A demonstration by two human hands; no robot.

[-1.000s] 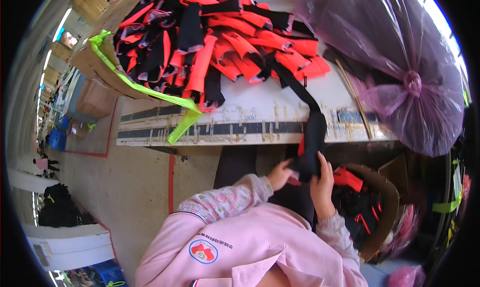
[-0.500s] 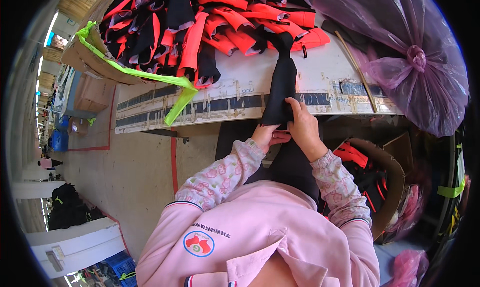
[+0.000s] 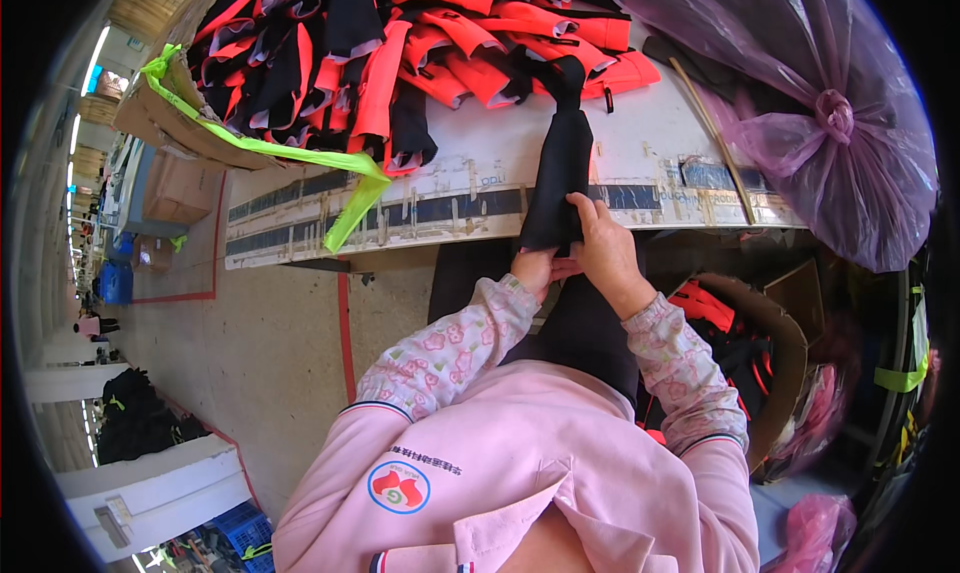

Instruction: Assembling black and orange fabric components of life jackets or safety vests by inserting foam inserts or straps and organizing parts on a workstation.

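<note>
A long black fabric piece (image 3: 558, 188), shaped like a sleeve or tube, lies over the table's front edge. Its narrow twisted far end reaches the heap of orange and black fabric pieces (image 3: 380, 73). My right hand (image 3: 607, 253) pinches the right side of its near end, with thumb and forefinger on top. At the near edge, my left hand (image 3: 535, 273) is closed on the fabric from the left and below. Most of the left fingers are hidden by the cloth and the right hand.
A cardboard box (image 3: 170, 103) with a lime-green strip (image 3: 270, 148) stands at the table's left. A tied purple plastic bag (image 3: 830, 118) and a thin wooden stick (image 3: 715, 138) are on the right. Below right, an open carton (image 3: 785, 373) holds orange and black pieces.
My left hand has shifted slightly right and deeper under the fabric's near end. My right hand keeps its hold almost in place. The view has shifted a little.
</note>
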